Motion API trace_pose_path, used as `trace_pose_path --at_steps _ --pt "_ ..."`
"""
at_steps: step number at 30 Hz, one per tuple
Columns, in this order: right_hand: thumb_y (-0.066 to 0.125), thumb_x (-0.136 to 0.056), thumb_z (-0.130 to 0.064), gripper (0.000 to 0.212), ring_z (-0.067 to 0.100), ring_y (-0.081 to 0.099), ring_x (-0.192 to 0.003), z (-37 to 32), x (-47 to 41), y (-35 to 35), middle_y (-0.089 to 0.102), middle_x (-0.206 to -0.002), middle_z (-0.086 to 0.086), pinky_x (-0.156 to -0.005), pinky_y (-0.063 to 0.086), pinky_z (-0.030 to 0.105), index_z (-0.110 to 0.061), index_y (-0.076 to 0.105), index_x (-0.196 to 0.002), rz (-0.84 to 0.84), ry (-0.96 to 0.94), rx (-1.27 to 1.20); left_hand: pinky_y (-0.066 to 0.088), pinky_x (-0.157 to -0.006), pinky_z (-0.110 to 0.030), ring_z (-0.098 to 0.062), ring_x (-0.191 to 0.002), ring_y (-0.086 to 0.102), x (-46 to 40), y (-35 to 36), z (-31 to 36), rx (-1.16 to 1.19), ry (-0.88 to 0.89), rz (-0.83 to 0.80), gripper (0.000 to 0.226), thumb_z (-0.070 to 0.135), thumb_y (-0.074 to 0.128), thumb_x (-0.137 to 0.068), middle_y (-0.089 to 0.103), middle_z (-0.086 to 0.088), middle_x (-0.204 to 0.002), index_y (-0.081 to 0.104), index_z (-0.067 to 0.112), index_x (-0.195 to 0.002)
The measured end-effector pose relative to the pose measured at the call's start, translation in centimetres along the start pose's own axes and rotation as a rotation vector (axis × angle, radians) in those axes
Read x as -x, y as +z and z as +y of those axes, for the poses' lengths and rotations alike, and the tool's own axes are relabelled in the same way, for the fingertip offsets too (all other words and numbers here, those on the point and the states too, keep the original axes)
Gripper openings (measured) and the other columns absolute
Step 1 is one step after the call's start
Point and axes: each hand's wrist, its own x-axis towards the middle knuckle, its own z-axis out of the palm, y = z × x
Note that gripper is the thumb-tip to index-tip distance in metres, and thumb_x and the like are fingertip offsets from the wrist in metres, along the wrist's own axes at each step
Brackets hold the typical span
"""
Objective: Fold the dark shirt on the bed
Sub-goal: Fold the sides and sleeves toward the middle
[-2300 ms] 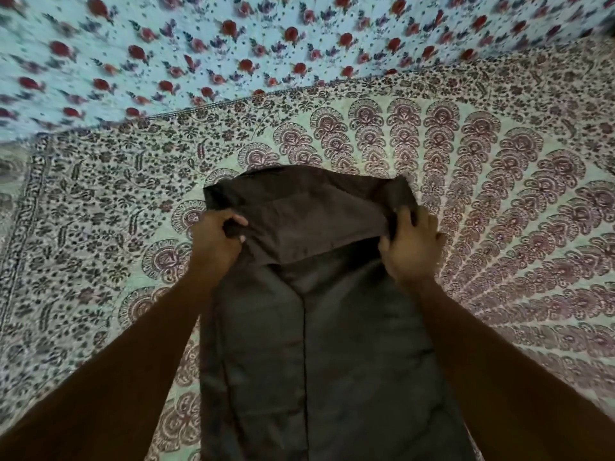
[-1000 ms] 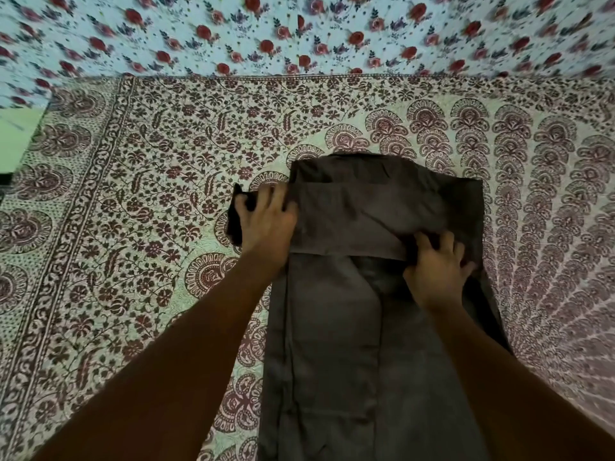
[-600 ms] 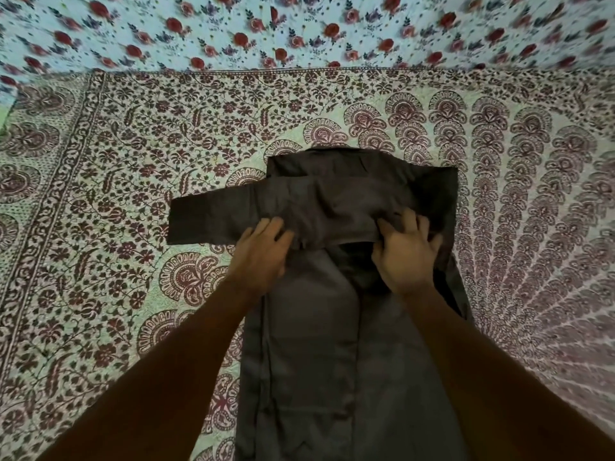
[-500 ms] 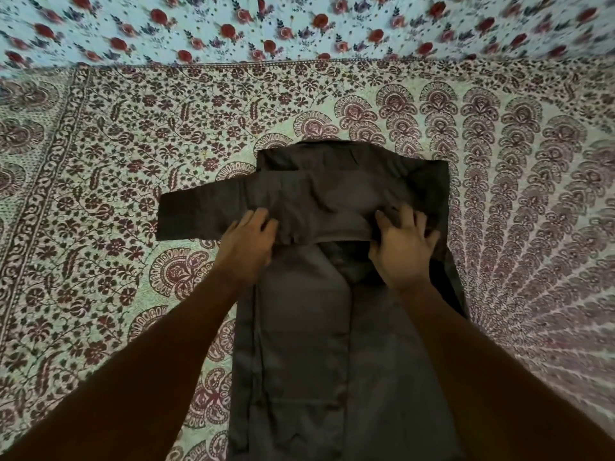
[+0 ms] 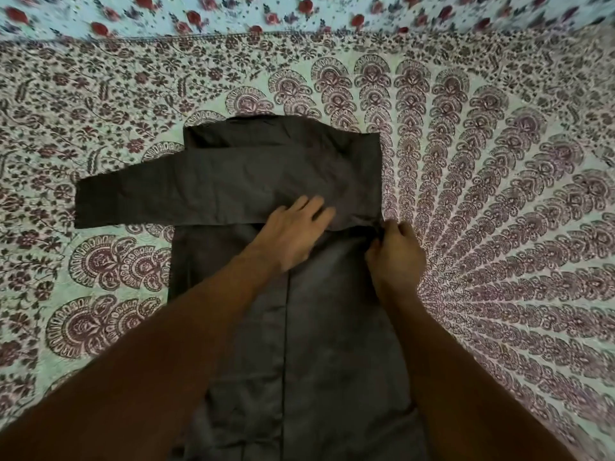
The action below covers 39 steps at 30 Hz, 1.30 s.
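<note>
While the dark shirt lies lengthwise down the middle of the bed, collar end far from the person, the fold looks roughly midway. Done so far, judging from how it lies: both long sides appear tucked in, giving a narrow body panel, and 1 sleeve is laid flat straight across the chest, its cuff end sticking out past the shirt's left edge onto the patterned bedsheet. Left hand rests flat on the lower edge of that sleeve near the middle, fingers straight and slightly spread, pressing cloth down, gripping nothing. Right hand is at the shirt's right edge just below the sleeve band, fingers curled and pinching a bit of fabric at the side fold; exactly how much cloth is pinched can't be told, it's dark there. The 2 hands are near each other but not touching. Still left, as I judge it: the overhanging sleeve end needs folding back within the body width, the right edge needs tidying, and the long lower body running toward the person has not yet been folded up to the collar. The 2nd sleeve isn't visible, probably under the layers. A floral cloth runs along the far side.
</note>
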Motion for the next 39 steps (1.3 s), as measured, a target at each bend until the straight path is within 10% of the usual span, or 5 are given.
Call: trace_pose_path --at_steps 4,12,21,39 --pt "0.067 -0.077 -0.016 0.033 0.04 0.064 -0.079 -0.8 1.1 0.0 0.062 -0.106 0.015 -0.069 0.052 0.044 -0.008 0.065 -0.109 -0.021 -0.273 -0.033 0.055 -0.077 -0.04 -0.028 -0.123 0.049 -1.4 -0.4 0.9 -0.115 -0.064 -0.173 0.072 0.017 0.077 -0.082 0.038 -0.011 -0.142 0.037 0.012 -0.141" --pt "0.065 -0.081 -0.03 0.051 0.036 0.05 -0.12 0.7 5.2 0.1 0.048 -0.134 0.015 -0.096 0.045 0.052 -0.02 0.053 -0.13 -0.138 -0.165 0.068 0.054 -0.08 -0.049 -0.035 -0.124 0.047 -1.0 -1.1 0.7 -0.156 -0.337 -0.303 0.057 0.017 0.074 -0.085 0.033 -0.015 -0.139 0.043 0.006 -0.132" --pt "0.072 -0.074 -0.014 0.07 0.035 0.061 -0.1 2.5 6.5 0.7 0.052 -0.128 0.016 -0.079 0.056 0.042 -0.015 0.052 -0.141 -0.127 -0.262 -0.08 0.035 -0.059 -0.035 -0.03 -0.114 0.054 -3.1 -0.6 5.5 -0.204 -0.001 -0.17 0.058 0.022 0.06 -0.091 0.042 -0.012 -0.139 0.038 0.015 -0.144" --pt "0.072 -0.074 -0.017 0.055 0.034 0.069 -0.071 7.0 15.4 -1.5 0.064 -0.105 0.01 -0.056 0.052 0.037 -0.014 0.056 -0.127 -0.244 -0.152 -0.061 0.047 -0.095 -0.047 -0.045 -0.109 0.055 -1.6 -0.2 8.5 0.309 -0.463 -0.193 0.032 0.023 0.048 -0.1 0.051 -0.031 -0.121 0.06 -0.006 -0.106"
